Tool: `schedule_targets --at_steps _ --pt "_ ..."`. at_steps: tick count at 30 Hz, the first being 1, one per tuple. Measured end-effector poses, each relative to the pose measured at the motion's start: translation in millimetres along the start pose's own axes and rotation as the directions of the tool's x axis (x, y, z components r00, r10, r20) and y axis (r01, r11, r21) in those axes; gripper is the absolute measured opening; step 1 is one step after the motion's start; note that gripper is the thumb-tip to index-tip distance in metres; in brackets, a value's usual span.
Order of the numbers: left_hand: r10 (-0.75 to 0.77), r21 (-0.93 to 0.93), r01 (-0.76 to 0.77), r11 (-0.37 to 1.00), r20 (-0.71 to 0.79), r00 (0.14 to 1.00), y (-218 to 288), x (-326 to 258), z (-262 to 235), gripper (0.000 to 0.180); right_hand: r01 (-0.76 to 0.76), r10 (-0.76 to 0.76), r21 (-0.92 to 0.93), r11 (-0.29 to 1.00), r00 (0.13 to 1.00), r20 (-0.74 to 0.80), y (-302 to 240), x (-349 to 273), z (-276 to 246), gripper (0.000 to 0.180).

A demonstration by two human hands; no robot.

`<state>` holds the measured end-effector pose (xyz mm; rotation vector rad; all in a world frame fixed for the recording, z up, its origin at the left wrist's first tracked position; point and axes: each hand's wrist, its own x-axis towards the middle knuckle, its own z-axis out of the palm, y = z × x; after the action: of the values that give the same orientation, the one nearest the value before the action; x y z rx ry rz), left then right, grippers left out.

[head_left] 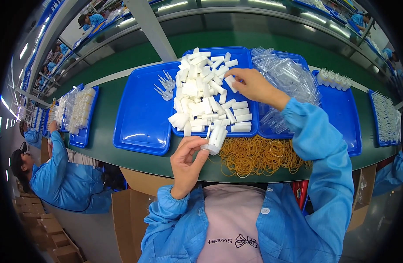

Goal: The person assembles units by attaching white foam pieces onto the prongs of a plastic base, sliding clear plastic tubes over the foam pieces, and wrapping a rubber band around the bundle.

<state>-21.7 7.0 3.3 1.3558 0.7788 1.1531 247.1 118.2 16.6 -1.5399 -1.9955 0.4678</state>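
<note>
My left hand (189,160) grips a white pronged holder (213,142) by its round base, near the table's front edge. Some white blocks stand on the holder, and at least one thin prong shows bare. Farther off, my right hand (254,85) pinches a white foam block (230,83) between thumb and fingers. It is over the right side of a blue tray heaped with white foam blocks (197,87). Two bare pronged holders (165,87) lie at the left edge of that heap, beside a blue tray (142,111).
Brown rubber bands (258,155) are piled at the table's front edge. Clear plastic tubes (289,79) fill a tray on the right. Filled holders (334,79) stand in the tray beyond. At the left, a co-worker (65,171) in blue sits near another tray (81,116).
</note>
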Motion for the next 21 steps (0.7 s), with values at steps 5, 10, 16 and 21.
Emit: schedule_targets --at_steps 5,10,16,21 --pt "0.198 0.247 -0.200 0.948 0.035 0.980 3 1 5 0.019 -0.283 0.154 0.764 0.580 0.959 0.238 -41 -25 -20 0.026" --pt "0.277 0.356 -0.292 0.888 0.092 0.956 8 4 13 0.019 -0.438 0.205 0.848 0.300 0.897 0.391 -48 -42 -14 0.031" --pt "0.314 0.418 -0.333 0.846 0.114 0.942 12 5 12 0.020 -0.488 0.203 0.815 0.313 0.872 0.445 -47 -42 -10 0.030" --pt "0.325 0.433 -0.350 0.831 0.134 0.936 12 5 8 0.020 -0.509 0.197 0.782 0.360 0.861 0.469 -40 -40 -14 0.031"
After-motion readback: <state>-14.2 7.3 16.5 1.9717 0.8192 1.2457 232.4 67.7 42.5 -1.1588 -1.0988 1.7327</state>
